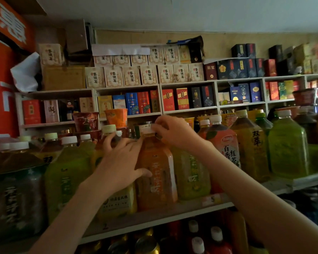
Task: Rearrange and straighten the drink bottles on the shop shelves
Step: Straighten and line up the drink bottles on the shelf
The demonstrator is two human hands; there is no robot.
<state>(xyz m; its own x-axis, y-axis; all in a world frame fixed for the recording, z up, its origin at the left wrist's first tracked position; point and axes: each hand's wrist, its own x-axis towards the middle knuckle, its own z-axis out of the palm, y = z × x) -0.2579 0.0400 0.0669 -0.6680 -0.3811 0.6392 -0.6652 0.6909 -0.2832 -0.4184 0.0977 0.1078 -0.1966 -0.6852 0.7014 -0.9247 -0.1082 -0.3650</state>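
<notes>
A big orange drink bottle point(157, 173) stands upright at the front of the white shelf point(154, 216), in the middle of the view. My left hand point(119, 162) wraps its side, thumb across the label. My right hand point(173, 132) pinches its white cap from the right. Beside it stand a pale green bottle point(191, 173) on the right and a green bottle point(66, 176) on the left. Behind my left hand a yellow-labelled bottle point(117, 202) is partly hidden.
More large bottles line the shelf: a red tea bottle point(226, 143), an amber one point(251, 143) and a green one point(286, 147) to the right, dark ones point(15, 198) at left. Instant-noodle cups point(116, 118) and boxed liquor point(132, 103) fill the shelves behind. Cans and bottles point(206, 241) sit below.
</notes>
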